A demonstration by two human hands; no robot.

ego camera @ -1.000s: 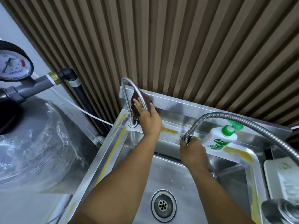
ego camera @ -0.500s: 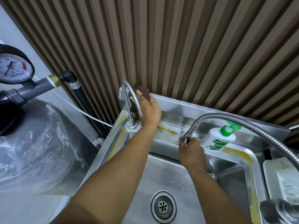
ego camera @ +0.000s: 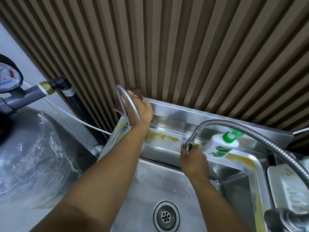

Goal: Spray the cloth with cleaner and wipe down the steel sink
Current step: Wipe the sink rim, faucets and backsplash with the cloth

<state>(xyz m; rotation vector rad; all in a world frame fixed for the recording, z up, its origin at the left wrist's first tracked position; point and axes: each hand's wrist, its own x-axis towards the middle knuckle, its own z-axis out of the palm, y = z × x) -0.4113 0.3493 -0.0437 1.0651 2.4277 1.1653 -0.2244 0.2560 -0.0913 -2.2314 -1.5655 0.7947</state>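
The sink [ego camera: 150, 185] is shiny steel, with a round drain [ego camera: 166, 217] in its floor. At the back left corner of the sink stands a curved tap [ego camera: 129, 104].

The left hand [ego camera: 141, 111] reaches to the top of the sink's back wall, just behind the tap. Its grip is closed on a brown cloth [ego camera: 134, 91]. The fingers curl over the cloth and push it onto the top edge of the sink's back wall. A bit of cloth sticks out past the fingertips, up against the wooden slat wall [ego camera: 184, 56] behind the sink. Another bit of it pokes out on the left side of the hand. The rest of the cloth is hidden under the hand.

The right hand [ego camera: 194, 162] is at the back ledge of the sink, near the middle. Its grip is closed round the bottom end of a bendy metal hose [ego camera: 247, 129]. The hose arches up and over to the right side of the sink.

A white soap bottle [ego camera: 220, 147] with a green top lies on the sink's back ledge, just beside the right hand. Yellow smears [ego camera: 161, 136] run along the sink's back ledge and down its right edge.

To the left of the sink are a big tank wrapped in plastic [ego camera: 33, 148] and a round dial [ego camera: 8, 77]. To the right of the sink is a white tray [ego camera: 284, 185].
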